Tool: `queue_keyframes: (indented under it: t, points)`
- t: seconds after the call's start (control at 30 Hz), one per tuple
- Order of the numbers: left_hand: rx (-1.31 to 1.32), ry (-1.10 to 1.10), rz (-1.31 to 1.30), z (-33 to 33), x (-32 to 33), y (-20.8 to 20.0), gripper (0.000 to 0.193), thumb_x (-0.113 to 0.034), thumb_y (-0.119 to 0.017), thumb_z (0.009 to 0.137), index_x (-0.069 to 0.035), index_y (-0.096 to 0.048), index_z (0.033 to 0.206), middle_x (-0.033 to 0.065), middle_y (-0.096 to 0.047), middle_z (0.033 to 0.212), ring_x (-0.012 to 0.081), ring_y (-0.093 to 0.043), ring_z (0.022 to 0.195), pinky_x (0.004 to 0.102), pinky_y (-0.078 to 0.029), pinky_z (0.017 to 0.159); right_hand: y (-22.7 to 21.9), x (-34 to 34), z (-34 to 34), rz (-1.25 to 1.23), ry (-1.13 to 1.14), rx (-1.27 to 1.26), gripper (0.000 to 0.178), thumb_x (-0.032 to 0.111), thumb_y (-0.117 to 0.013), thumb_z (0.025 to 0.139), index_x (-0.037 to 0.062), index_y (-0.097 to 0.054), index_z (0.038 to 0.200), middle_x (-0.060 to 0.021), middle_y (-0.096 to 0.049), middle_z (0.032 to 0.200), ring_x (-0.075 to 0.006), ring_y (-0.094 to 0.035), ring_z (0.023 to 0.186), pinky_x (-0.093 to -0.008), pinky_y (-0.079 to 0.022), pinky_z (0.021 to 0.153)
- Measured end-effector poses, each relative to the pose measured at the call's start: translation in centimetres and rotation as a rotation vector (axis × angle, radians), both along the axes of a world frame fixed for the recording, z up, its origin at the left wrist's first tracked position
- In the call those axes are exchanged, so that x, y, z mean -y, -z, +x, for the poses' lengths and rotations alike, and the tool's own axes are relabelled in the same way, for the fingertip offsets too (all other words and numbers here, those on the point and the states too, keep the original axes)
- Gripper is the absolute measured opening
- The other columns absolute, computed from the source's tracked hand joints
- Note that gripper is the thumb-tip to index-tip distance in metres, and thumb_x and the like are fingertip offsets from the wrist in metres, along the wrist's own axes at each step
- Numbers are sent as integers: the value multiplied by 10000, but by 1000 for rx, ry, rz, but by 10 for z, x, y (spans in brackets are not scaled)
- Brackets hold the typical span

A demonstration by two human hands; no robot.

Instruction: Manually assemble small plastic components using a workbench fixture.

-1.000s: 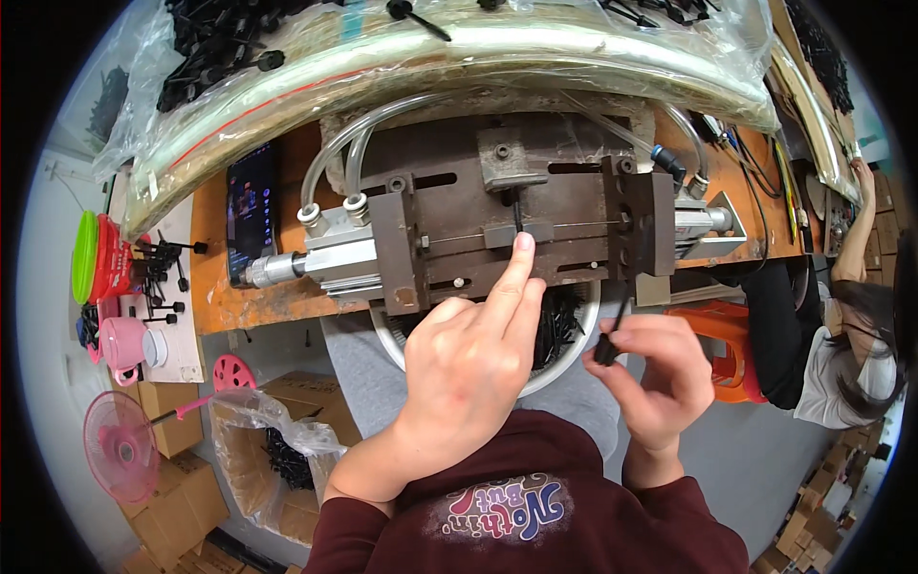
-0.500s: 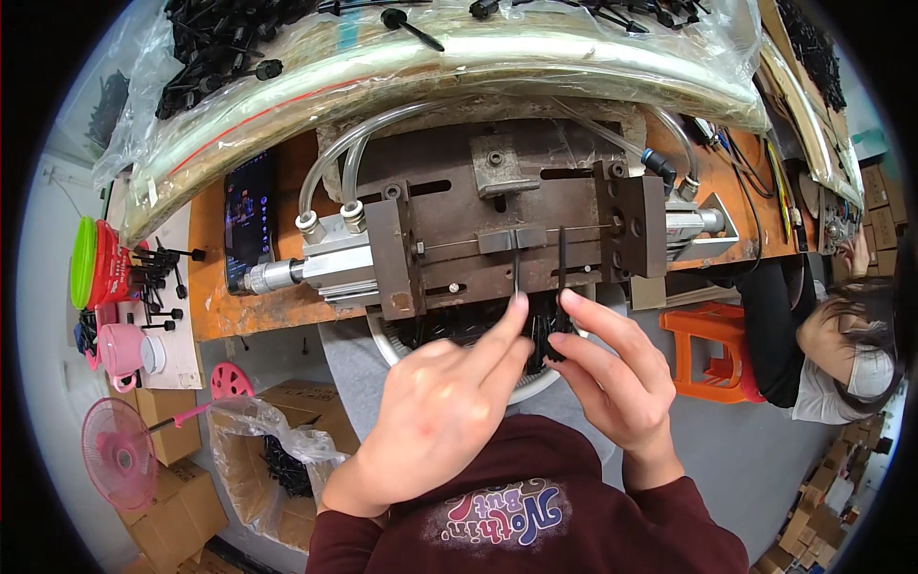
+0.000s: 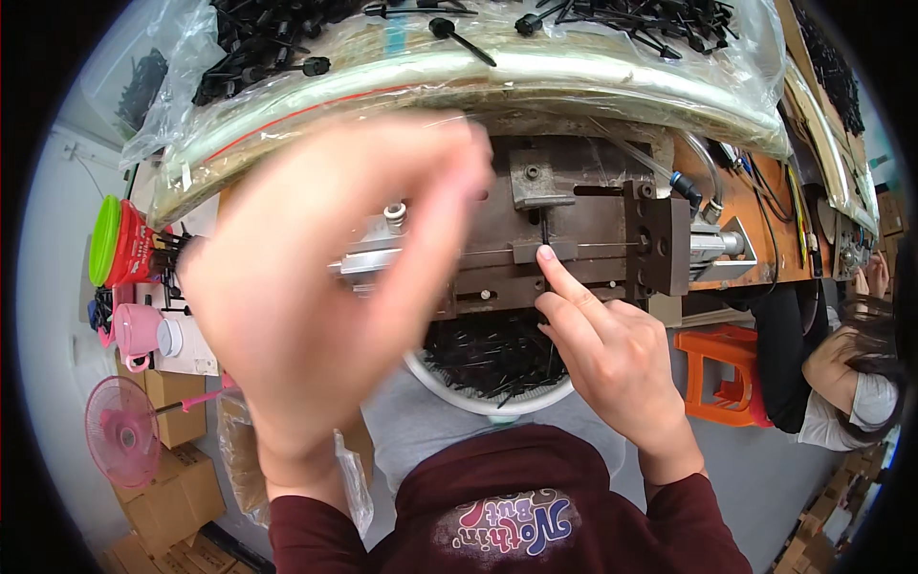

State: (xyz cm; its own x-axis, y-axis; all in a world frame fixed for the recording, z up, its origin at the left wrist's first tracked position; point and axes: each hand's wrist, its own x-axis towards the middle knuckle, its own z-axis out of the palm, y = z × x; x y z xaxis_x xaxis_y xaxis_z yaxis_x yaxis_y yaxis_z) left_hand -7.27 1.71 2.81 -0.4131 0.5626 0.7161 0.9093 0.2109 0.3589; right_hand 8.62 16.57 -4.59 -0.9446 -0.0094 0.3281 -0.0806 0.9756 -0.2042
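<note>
My right hand (image 3: 612, 359) is at the middle of the brown metal fixture (image 3: 598, 215). Its index fingertip presses on a thin black rod (image 3: 544, 228) lying across the small grey block (image 3: 526, 253), and the fingers below close around the rod's near end. Raised over the fixture's left part, my left hand (image 3: 325, 277) is smeared by motion, so whether it holds anything is unclear. It hides the left clamp and most of the left cylinder. Below the fixture, a white basket (image 3: 490, 409) on my lap holds many black stick-like pieces (image 3: 492, 354).
Black knobbed stems (image 3: 464, 43) lie on plastic sheeting across the back. Clear air hoses and a metal cylinder (image 3: 712, 244) sit at the fixture's right. A pink fan (image 3: 122, 430) and cartons (image 3: 177, 497) stand left. On the right are an orange stool (image 3: 717, 368) and another person (image 3: 832, 373).
My left hand has left the fixture's front edge, moving up and left. My right hand has shifted forward, and the rod now lies over the small block. The view has shifted slightly.
</note>
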Motion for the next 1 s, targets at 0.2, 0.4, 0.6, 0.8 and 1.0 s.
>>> queue_keyframes:
  t: [0.2,0.4,0.6,0.8,1.0]
  points:
    - [-113,-131,-440,-56,-23,-58,489,31,-615,767,-55,-618,1248,164,-601,1279,253,-539,1222,342,-417,1065,1,6,-2,-23,-38,-28,213,13,-627,730,13,-604,941,-199,-609,1297,-133,-542,480,-254,-473,539]
    - [-508,-71,-521,-133,-82,-20,441,-22,-600,814,-61,-637,1252,153,-653,1210,271,-613,1159,379,-507,962,4,10,0,-64,12,-23,201,17,-680,755,9,-603,940,-169,-616,1290,-187,-612,541,-282,-508,545]
    - [-211,-190,-921,-132,-99,-28,492,-123,-573,803,-52,-604,1288,204,-590,1276,372,-528,1225,424,-415,1077,-1,9,7,-53,-36,-49,212,27,-622,739,-12,-600,946,-211,-590,1314,-136,-600,556,-254,-497,562]
    - [-383,-125,-749,-129,-87,-23,186,-131,-661,835,-49,-670,1002,118,-660,1023,321,-646,980,417,-534,832,-8,14,28,-223,-137,4,189,31,-651,755,4,-586,930,-199,-606,1275,-157,-647,723,-290,-513,634]
    - [-269,-173,-774,-120,-82,-33,210,-119,-673,783,-53,-683,981,112,-693,936,300,-660,962,400,-535,836,11,19,44,-349,-208,92,169,95,-691,791,28,-574,893,-170,-630,1224,-201,-646,753,-322,-527,668]
